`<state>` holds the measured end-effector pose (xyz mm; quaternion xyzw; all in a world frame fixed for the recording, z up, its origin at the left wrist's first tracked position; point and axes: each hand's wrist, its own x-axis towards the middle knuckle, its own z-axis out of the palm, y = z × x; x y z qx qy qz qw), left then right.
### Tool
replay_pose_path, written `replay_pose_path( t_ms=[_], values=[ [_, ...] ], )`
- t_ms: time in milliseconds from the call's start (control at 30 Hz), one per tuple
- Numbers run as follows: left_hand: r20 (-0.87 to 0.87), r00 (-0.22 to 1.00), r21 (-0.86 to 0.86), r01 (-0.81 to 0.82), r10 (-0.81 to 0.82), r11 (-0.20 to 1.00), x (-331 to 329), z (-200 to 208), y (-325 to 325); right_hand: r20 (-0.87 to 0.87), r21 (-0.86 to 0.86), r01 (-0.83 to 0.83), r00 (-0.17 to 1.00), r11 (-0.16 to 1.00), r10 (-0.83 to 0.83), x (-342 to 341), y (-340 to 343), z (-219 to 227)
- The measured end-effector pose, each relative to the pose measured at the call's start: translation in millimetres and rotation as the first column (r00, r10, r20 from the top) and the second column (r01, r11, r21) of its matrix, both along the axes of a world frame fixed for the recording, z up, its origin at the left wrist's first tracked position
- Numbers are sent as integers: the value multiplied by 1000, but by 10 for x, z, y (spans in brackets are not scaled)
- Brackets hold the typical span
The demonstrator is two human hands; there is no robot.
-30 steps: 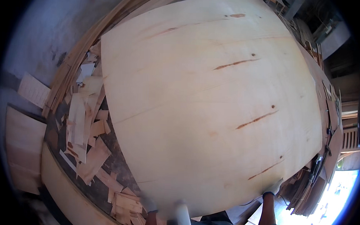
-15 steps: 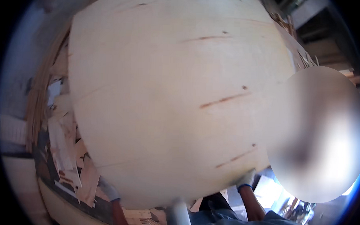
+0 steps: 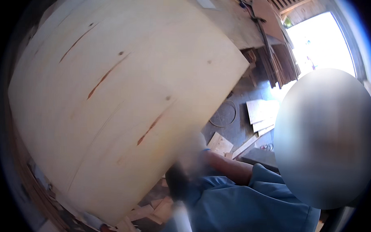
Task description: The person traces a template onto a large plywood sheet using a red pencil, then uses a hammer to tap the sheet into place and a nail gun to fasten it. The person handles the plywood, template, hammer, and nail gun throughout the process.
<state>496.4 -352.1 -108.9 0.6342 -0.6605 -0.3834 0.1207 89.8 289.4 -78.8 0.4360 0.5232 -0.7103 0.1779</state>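
A large pale plywood sheet (image 3: 124, 109) with knots and brown streaks fills most of the view, tilted with its right corner toward the doorway. My right hand (image 3: 195, 151), in a light glove with a blue cuff, grips its near right edge; a blur softens the fingers. At the lower left, my left hand (image 3: 90, 220), also gloved, is on the sheet's near edge, its fingers largely hidden.
Wood offcuts (image 3: 162, 209) litter the floor below the sheet. On the right lie stacked boards (image 3: 261, 114) and a wire ring (image 3: 224, 114). Behind the sheet's right corner is a stack of thin sheets (image 3: 279, 64) with a dark cable. A bright doorway (image 3: 323, 43) opens beyond.
My view has swung to the right, bringing the doorway and stacked sheets in. In the picture, the plywood sheet has turned and shifted left, with both hands still at its near edge.
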Motion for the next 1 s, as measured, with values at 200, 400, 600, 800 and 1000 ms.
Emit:
replay_pose_path(
  t_ms=[200,400,600,800,1000],
  values=[
    [219,940,119,239,-260,964,-504,112,1499,-325,570,-230,818,789,474,208,940,-630],
    [749,563,172,345,-350,923,-914,333,2003,-398,-150,223,878,963,-265,-1518,1541,-30],
    [917,-55,389,333,-394,859,-1012,48,2303,-178,772,10,964,635,200,-1851,1950,-269],
    [958,-36,267,472,-285,840,-529,-461,1939,-238,688,124,970,715,60,-1489,1502,-90],
    [856,411,224,253,-314,941,-847,-493,719,41,992,-73,959,106,279,-195,1812,-1384]
  ],
)
